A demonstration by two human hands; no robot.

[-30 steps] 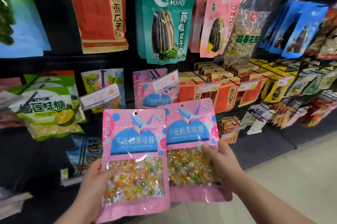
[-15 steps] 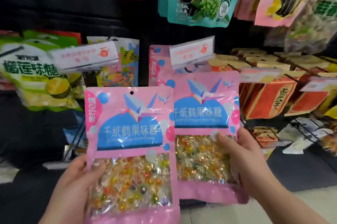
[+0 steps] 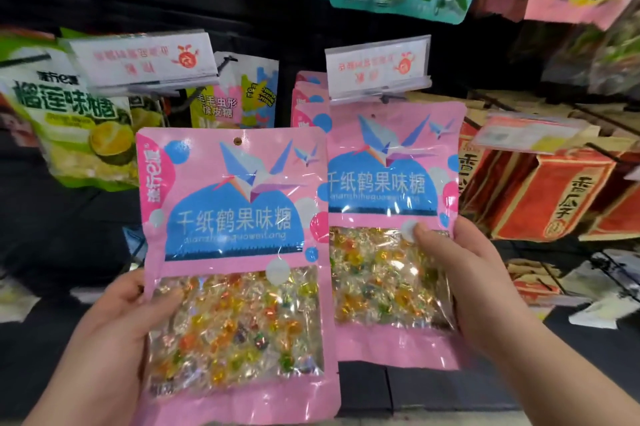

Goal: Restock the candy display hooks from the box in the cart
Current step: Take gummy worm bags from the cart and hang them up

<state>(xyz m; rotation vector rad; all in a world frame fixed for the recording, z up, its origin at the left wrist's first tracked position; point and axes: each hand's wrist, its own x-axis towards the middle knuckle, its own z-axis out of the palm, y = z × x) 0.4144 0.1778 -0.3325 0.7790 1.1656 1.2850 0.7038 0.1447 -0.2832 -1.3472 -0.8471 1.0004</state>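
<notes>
I have two bags upright, side by side. The left pink candy bag is gripped at its lower left edge by my left hand, thumb on the clear window and fingers behind. The right pink candy bag is pinched the same way at its right edge by my right hand. A second ago both bags were lower. Now the right bag's top sits just under the price tag, in front of the hung pink bags.
</notes>
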